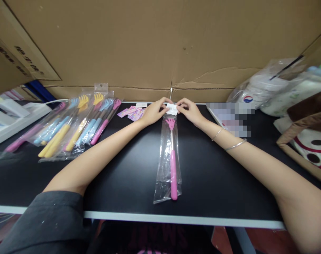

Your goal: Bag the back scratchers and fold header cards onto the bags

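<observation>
A pink back scratcher [173, 173] lies in a clear plastic bag [161, 176] at the middle of the table, its claw end pointing away from me. At the top of the bag is a small white label [172, 108]. My left hand [155, 112] pinches the label's left side between thumb and fingers. From the right, my right hand [190, 111] grips the label's other edge with closed fingertips. Left of my left hand lie several purple and pink printed cards [135, 113]. Whether the label is stuck to the bag, I cannot tell.
Several bagged back scratchers [78, 123] in pink, blue and yellow lie at the left, beside a white stand [19, 120]. A cardboard wall [160, 46] closes off the back. At the right are a bagged white cup [263, 88], a partly blurred booklet [229, 120] and a brown-trimmed bag [295, 130].
</observation>
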A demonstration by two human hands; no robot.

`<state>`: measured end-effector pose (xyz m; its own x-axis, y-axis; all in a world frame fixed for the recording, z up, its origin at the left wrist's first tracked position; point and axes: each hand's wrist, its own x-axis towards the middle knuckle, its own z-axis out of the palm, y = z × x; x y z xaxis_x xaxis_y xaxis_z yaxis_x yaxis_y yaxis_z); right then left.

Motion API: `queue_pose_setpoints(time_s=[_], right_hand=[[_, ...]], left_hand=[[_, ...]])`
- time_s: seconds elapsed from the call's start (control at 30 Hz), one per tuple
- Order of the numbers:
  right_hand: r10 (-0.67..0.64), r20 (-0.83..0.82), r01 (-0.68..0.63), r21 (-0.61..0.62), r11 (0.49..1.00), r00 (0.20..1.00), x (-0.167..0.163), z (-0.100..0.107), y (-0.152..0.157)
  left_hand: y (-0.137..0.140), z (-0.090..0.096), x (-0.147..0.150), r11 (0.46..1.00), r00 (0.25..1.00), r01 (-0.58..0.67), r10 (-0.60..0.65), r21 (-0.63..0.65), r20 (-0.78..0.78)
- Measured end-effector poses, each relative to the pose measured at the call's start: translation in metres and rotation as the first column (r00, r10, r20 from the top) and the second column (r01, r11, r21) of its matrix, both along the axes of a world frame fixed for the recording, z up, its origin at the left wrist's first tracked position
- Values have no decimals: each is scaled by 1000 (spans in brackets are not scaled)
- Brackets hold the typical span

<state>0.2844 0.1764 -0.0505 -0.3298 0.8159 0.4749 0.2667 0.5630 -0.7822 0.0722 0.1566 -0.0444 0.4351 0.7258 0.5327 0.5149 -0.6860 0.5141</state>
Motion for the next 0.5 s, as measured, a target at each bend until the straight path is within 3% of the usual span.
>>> queue_pose_setpoints(time_s=[0.3, 0.5], right_hand=[[-13, 2, 13, 54, 998, 1000, -1, -1, 2], [44, 17, -46, 80, 996, 999, -1, 1, 0]], left_hand=[[9, -9, -2, 1000, 993, 18, -20, 16, 119], [13, -9, -3, 997, 958, 61, -47, -42, 283]])
